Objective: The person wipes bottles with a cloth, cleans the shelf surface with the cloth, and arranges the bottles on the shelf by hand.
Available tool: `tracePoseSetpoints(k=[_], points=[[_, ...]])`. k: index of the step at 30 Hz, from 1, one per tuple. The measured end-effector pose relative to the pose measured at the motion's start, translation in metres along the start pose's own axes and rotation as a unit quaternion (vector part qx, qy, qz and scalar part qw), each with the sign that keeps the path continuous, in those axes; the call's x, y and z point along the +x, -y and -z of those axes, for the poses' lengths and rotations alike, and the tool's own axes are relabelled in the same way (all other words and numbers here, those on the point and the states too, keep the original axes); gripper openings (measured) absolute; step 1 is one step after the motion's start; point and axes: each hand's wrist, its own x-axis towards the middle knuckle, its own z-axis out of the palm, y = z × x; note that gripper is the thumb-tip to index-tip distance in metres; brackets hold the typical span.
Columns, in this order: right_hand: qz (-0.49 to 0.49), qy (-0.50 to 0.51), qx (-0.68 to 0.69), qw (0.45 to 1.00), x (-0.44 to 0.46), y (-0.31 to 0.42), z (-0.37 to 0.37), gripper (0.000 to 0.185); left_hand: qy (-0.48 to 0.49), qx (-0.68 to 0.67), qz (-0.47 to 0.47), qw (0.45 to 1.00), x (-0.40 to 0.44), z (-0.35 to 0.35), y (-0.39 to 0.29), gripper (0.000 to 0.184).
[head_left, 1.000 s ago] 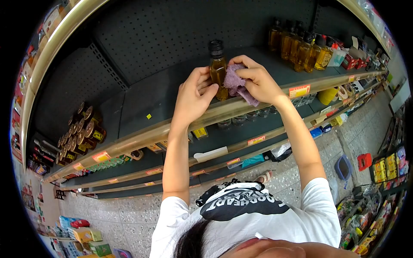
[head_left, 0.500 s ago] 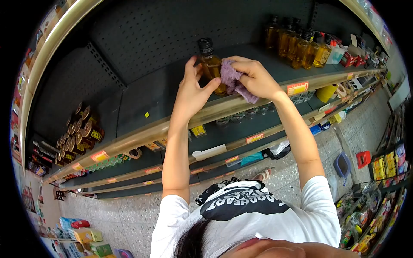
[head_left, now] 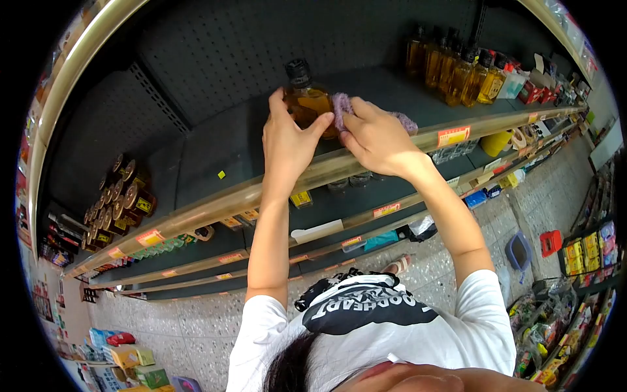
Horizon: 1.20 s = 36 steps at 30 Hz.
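Note:
A black-capped bottle of amber liquid point(head_left: 308, 106) is tilted slightly left above the front part of the dark shelf point(head_left: 222, 147). My left hand point(head_left: 287, 140) grips it, fingers on its left side and thumb across its lower front. On its right side, my right hand point(head_left: 375, 134) clutches a purple cloth point(head_left: 341, 110) against the glass. The cloth's other end sticks out beyond the back of that hand. Whether the bottle's base touches the shelf is hidden.
Several similar amber bottles point(head_left: 460, 78) stand at the shelf's back right, beside small boxes point(head_left: 532, 91). Stacked jars point(head_left: 124, 202) are at the left. A rail with price tags point(head_left: 454, 136) runs along the shelf front. Lower shelves hold more goods.
The bottle has shifted left and turned so its broad face shows. My left hand's grip has widened around it. My right hand has turned and moved slightly lower with the cloth.

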Motion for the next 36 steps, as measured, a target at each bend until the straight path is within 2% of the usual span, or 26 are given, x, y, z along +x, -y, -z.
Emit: tracePoseSetpoints(k=[6, 9, 10, 12, 15, 20, 24, 27, 30, 33, 36], points=[[-0.005, 0.093, -0.041, 0.995, 0.011, -0.008, -0.003, 0.026, 0.015, 0.052, 0.034, 0.998, 0.003, 0.004, -0.005, 0.085], [-0.018, 0.114, -0.032, 0.993, 0.014, -0.010, -0.005, 0.024, 0.030, 0.021, 0.008, 0.999, 0.000, 0.010, -0.002, 0.085], [-0.021, 0.114, -0.028, 0.993, 0.015, -0.011, -0.005, 0.023, 0.054, -0.032, 0.020, 0.998, -0.001, 0.015, -0.001, 0.083], [-0.015, 0.082, -0.006, 0.996, 0.014, -0.014, -0.009, 0.021, 0.102, -0.136, 0.044, 0.985, -0.002, 0.028, 0.001, 0.077], [-0.038, 0.059, 0.065, 0.995, 0.016, -0.019, -0.009, 0.017, 0.127, -0.077, 0.090, 0.985, 0.004, 0.041, 0.007, 0.066], [-0.060, -0.044, 0.207, 0.975, 0.024, -0.017, 0.003, 0.012, 0.116, -0.070, 0.048, 0.990, 0.002, 0.034, 0.016, 0.044], [-0.001, -0.177, 0.171, 0.969, 0.024, -0.003, -0.011, 0.011, 0.100, -0.101, 0.035, 0.989, 0.000, 0.028, 0.019, 0.033], [-0.063, -0.099, 0.103, 0.988, 0.019, -0.003, -0.013, 0.013, 0.095, -0.120, 0.020, 0.988, -0.001, 0.028, 0.020, 0.030], [-0.087, -0.042, 0.091, 0.991, 0.016, -0.003, -0.017, 0.014, 0.087, -0.109, 0.020, 0.990, -0.002, 0.029, 0.018, 0.029], [-0.074, 0.065, 0.039, 0.994, 0.020, -0.010, -0.011, 0.018, 0.083, -0.100, 0.024, 0.991, -0.001, 0.028, 0.018, 0.029], [-0.082, 0.115, 0.011, 0.990, 0.026, -0.007, -0.006, 0.021, 0.083, -0.074, 0.028, 0.993, -0.002, 0.029, 0.015, 0.030]])
